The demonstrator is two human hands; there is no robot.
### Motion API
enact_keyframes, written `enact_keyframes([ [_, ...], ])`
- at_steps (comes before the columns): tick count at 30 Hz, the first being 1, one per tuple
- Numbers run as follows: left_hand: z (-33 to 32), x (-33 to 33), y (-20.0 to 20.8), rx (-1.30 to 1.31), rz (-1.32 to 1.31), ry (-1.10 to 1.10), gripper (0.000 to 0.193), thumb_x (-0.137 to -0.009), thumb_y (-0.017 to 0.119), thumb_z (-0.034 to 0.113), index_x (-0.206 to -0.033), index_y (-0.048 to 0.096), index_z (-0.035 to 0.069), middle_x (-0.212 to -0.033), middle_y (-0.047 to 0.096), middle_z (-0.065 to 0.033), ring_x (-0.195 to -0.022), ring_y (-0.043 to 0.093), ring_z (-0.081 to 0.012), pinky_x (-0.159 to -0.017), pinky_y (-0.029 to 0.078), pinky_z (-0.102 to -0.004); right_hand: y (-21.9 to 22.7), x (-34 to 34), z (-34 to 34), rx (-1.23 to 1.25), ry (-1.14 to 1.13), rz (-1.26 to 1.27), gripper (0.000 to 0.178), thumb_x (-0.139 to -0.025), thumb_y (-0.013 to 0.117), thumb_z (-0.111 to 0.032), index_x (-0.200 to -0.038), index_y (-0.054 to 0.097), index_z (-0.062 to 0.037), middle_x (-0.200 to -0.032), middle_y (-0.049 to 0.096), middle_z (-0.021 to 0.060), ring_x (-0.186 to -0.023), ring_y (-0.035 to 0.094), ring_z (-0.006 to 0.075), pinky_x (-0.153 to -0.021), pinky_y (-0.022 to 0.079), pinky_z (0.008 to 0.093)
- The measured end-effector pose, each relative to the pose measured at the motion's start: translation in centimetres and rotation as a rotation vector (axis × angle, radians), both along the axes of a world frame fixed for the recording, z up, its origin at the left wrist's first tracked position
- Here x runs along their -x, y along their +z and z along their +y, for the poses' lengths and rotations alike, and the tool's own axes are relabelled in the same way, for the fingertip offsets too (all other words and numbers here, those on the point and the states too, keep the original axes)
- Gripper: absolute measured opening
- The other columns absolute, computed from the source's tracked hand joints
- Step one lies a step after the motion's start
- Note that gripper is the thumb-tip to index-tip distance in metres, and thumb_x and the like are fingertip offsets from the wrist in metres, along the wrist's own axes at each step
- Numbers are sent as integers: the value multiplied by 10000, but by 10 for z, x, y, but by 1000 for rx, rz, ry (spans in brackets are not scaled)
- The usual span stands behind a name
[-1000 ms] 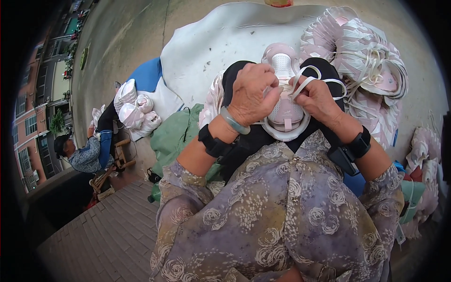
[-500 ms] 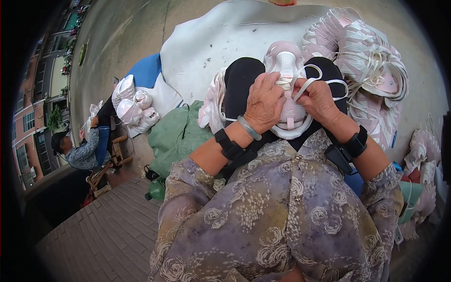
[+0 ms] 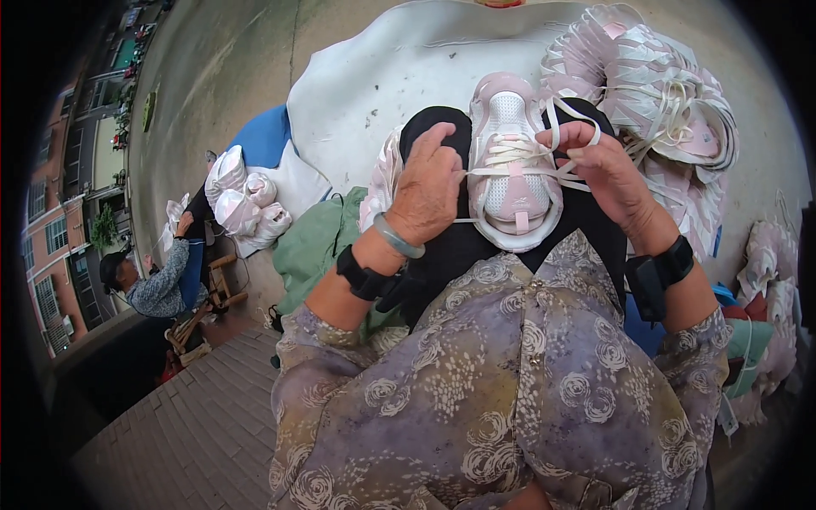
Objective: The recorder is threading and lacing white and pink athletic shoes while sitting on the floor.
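Note:
A pale pink and white shoe upper (image 3: pixel 520 202) lies across my lap between my knees, its heel end toward me. White shoelace (image 3: pixel 512 151) criscrosses its throat, and loose strands run out to both sides. My left hand (image 3: pixel 427 183) is left of the shoe, closed on one taut strand, with the index finger stretched out. On the right, my right hand (image 3: pixel 614 177) pinches another strand, and a loop of lace stands up beyond its fingers. Exactly how the lace sits in the left fingers is partly hidden.
Stacks of similar shoe uppers (image 3: pixel 659 85) sit at the right, with more beside my left leg. A white sheet (image 3: pixel 365 76) spreads ahead. Green sacking (image 3: pixel 319 234) lies at left, near a bundle of uppers (image 3: pixel 242 204). Another person (image 3: pixel 161 276) sits far left.
My hands have moved apart from over the shoe's throat to either side, drawing lace strands outward. The shoe's laced middle and tongue have come into view.

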State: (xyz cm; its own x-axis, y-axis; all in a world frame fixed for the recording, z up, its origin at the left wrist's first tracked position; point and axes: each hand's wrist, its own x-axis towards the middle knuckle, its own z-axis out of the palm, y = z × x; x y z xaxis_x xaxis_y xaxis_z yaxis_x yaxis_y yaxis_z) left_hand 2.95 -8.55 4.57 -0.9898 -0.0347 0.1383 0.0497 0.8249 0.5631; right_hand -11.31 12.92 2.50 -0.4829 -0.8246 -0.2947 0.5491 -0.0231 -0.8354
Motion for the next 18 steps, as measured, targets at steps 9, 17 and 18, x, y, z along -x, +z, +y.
enact_keyframes([
  [9, -168, -135, -29, 452, -171, 443, 71, -791, 480, 45, -836, 475, -10, -1117, 473, -212, -1007, 447, -392, -851, 382, -419, 20, 39, 102, -224, 15, 188, 239, -821, 554, -265, -796, 581, -29, -599, 559, 32, -472, 478, 26, -444, 364, 161],
  [17, -90, -76, -33, 353, -61, 263, 253, -669, 626, 79, -905, 549, 30, -1073, 524, -142, -985, 474, -344, -828, 388, -420, -18, 9, 118, -773, 160, 1314, 382, -702, 649, -206, -1022, 546, -26, -958, 570, 155, -872, 544, 332, -764, 435, 377],
  [18, -68, -56, -27, 233, -9, 179, 275, -675, 632, 90, -932, 553, 32, -1083, 522, -145, -1000, 470, -343, -844, 384, -416, -19, 4, 98, -632, -2, 1302, 404, -711, 640, -165, -1077, 522, -40, -1036, 545, 149, -936, 528, 318, -807, 422, 366],
])
